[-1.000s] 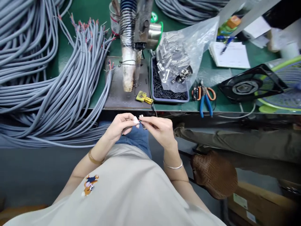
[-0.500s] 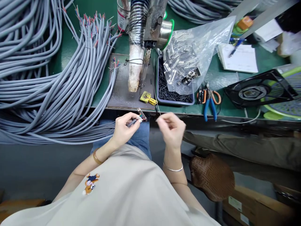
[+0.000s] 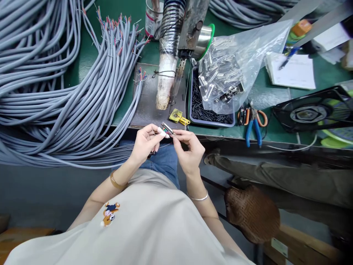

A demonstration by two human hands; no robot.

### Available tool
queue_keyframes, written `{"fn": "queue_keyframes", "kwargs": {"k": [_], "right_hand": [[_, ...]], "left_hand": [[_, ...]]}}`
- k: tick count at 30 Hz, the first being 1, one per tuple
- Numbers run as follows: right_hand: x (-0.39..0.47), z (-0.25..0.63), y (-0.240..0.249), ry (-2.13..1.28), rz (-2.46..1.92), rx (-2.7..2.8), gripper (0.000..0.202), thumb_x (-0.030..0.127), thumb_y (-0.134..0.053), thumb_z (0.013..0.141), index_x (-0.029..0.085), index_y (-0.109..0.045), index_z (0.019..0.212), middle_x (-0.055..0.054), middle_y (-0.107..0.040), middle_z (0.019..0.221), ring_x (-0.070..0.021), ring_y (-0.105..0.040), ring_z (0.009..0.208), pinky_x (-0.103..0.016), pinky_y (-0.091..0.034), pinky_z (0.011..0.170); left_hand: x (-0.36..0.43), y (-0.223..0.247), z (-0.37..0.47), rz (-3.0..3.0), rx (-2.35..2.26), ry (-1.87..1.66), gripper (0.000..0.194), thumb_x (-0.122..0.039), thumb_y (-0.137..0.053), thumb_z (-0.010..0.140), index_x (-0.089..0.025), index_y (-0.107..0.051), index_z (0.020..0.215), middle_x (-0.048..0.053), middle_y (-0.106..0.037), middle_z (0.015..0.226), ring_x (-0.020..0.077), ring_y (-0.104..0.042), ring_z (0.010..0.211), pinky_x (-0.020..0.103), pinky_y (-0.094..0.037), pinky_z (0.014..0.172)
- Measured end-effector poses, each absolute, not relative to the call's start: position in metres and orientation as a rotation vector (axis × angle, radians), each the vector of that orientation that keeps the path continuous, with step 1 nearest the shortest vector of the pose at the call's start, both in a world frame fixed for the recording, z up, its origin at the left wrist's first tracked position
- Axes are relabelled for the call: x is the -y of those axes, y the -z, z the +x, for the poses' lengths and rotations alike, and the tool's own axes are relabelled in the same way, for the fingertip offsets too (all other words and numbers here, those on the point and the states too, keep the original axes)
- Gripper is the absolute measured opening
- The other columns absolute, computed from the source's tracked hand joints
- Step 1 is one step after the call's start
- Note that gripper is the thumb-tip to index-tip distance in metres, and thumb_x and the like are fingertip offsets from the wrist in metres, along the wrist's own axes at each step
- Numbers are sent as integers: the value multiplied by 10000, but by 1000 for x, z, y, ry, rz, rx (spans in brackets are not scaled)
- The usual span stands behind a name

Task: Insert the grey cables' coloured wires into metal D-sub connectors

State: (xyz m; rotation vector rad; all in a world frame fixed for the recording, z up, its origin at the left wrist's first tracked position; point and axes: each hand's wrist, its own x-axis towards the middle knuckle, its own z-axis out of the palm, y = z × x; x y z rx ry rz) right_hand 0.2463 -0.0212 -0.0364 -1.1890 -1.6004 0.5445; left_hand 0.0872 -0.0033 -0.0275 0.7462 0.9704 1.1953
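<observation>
My left hand [image 3: 143, 145] is closed in a pinch on a multi-pin connector [image 3: 167, 128] with small coloured wires at its back. The thumb and index finger cover part of those wires. My right hand [image 3: 191, 150] is closed too, its thumb and index fingertips pressed together at the connector's right end. Just above the right fingers, a thin solder wire [image 3: 188, 86] runs down from the spool [image 3: 202, 42]; whether the fingers also hold it is hidden. Both hands are in front of the table's edge, over my lap.
Behind the hands, a soldering iron [image 3: 180, 73] stands beside a wrapped hose [image 3: 167, 73]. Grey cables [image 3: 91, 95] fill the left. On the right are a tray of black tubes [image 3: 212, 117], a bag of connectors [image 3: 220, 73], pliers [image 3: 253, 129] and a fan [image 3: 311, 112].
My right hand has moved left from beside the hanging solder wire to the connector. The connector in my left hand has turned and risen slightly. The view has shifted a little.
</observation>
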Motion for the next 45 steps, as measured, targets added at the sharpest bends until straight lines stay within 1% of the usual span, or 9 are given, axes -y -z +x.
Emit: {"fn": "queue_keyframes", "kwargs": {"k": [5,9,11,14,17,28,36,40,45], "right_hand": [[13,242,36,-441,-1152,1658,89,146,-670,921,230,-660,893,-53,-784,1054,-185,-760,959,-342,-634,841],[8,241,37,-278,-1117,1755,125,123,-649,914,236,-634,863,-67,-791,1071,-199,-767,958,-349,-635,821],[5,240,38,-255,-1109,1772,131,121,-633,917,239,-620,863,-71,-789,1084,-198,-767,952,-349,-639,804],[0,239,38,-268,-1093,1758,145,108,-631,910,240,-603,857,-69,-788,1089,-193,-766,952,-346,-641,811],[-4,238,35,-369,-1097,1682,157,101,-638,902,236,-588,842,-67,-785,1100,-186,-765,954,-348,-642,848],[-15,241,35,-425,-1124,1649,105,185,-610,945,240,-578,861,-75,-780,1096,-209,-760,979,-381,-644,863],[-24,241,27,-349,-1079,1713,93,165,-633,950,243,-631,900,-51,-783,1070,-206,-749,988,-366,-611,871],[-26,241,22,-289,-1077,1761,112,155,-625,952,250,-636,892,-48,-782,1061,-211,-748,988,-384,-598,894],[-25,243,23,-241,-1050,1816,124,132,-643,928,245,-621,882,-62,-779,1081,-203,-754,973,-356,-608,851]], "left_hand": [[-3,35,90,796,-1042,-1267,416,-482,-862,710,-164,-602,775,-44,-621,610,30,-468,346,152,-287,330],[-10,38,92,811,-1076,-1308,411,-466,-863,709,-167,-585,753,-65,-571,616,-1,-390,364,146,-267,351],[-14,37,94,830,-1099,-1342,387,-430,-863,710,-162,-587,749,-43,-611,685,6,-454,441,134,-349,416],[-18,36,96,894,-1142,-1396,323,-357,-853,713,-152,-606,748,2,-679,793,59,-613,649,151,-496,603],[-22,34,97,961,-1168,-1425,245,-297,-816,739,-146,-624,751,15,-698,823,80,-647,720,169,-523,675],[-29,32,99,1062,-1208,-1446,148,-240,-738,795,-154,-620,777,7,-679,813,77,-627,712,164,-506,670],[-35,29,99,1081,-1232,-1459,169,-240,-755,790,-163,-607,763,-20,-617,743,63,-571,643,159,-465,622],[-35,24,98,1100,-1215,-1474,169,-254,-761,791,-162,-622,767,-14,-634,754,66,-577,649,162,-467,621],[-35,24,96,1064,-1196,-1448,158,-234,-749,780,-157,-613,758,-20,-622,738,60,-577,627,164,-468,616]]}}
